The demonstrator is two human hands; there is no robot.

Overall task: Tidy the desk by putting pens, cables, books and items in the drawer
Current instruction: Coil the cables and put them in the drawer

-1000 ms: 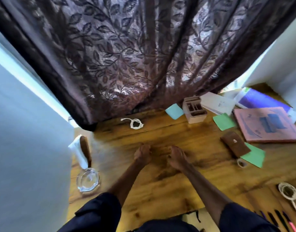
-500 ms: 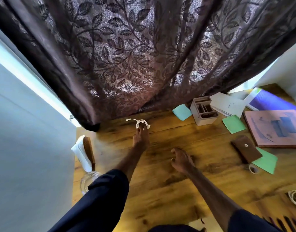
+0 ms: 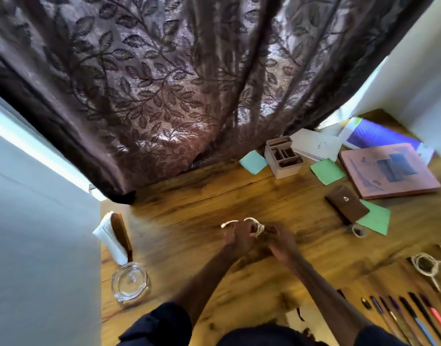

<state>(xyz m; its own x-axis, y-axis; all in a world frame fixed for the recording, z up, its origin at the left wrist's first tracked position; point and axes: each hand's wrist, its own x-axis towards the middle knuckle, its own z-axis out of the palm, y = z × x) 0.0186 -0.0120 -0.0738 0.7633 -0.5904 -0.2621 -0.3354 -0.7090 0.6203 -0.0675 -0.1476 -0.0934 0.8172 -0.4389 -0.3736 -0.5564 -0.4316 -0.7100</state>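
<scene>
A small coiled white cable (image 3: 255,224) is held above the middle of the wooden desk (image 3: 202,206). My left hand (image 3: 239,237) grips it, and my right hand (image 3: 280,242) meets it from the right, fingers curled at the coil. At the right edge lie more coiled white cables (image 3: 425,264). Several pens (image 3: 411,318) lie in a row at the lower right. A pink book (image 3: 389,171) and a purple book (image 3: 374,134) sit at the far right. No drawer is visible.
A brown pouch (image 3: 345,204), green paper notes (image 3: 326,171), a small tape roll (image 3: 359,231), a wooden organiser box (image 3: 284,157) and white papers (image 3: 316,144) lie right of centre. A glass jar (image 3: 129,283) and a brush on cloth (image 3: 119,233) sit left. A dark curtain (image 3: 177,83) hangs behind.
My left hand reached to the cable near the curtain, took hold of it and brought it back to the desk's middle. My right hand has moved in to meet it.
</scene>
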